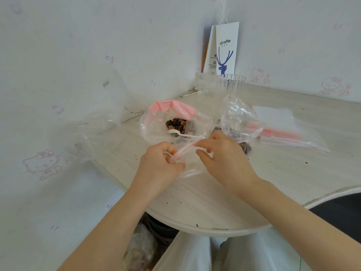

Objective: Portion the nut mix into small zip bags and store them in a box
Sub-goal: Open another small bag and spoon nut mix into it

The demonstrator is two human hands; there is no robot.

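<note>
Nearest to me, my left hand (162, 163) and my right hand (224, 153) both pinch the small zip bag (190, 170) at its red-lined zip strip (183, 150), just above the tabletop (195, 202). Each grip is closed on one end of the strip. The bag looks empty, so I judge that I am pulling its mouth open before filling. The strip is the long axis. It runs from near-left to far-right, and the mouth faces away from me, toward the big bag of nut mix (176, 124) just behind. The next move needs one hand to keep the mouth wide and the other free for the white spoon (183, 134) lying in the mix. Further right, a filled bag (242, 132) stands beside a stack of flat bags (283, 126).
</note>
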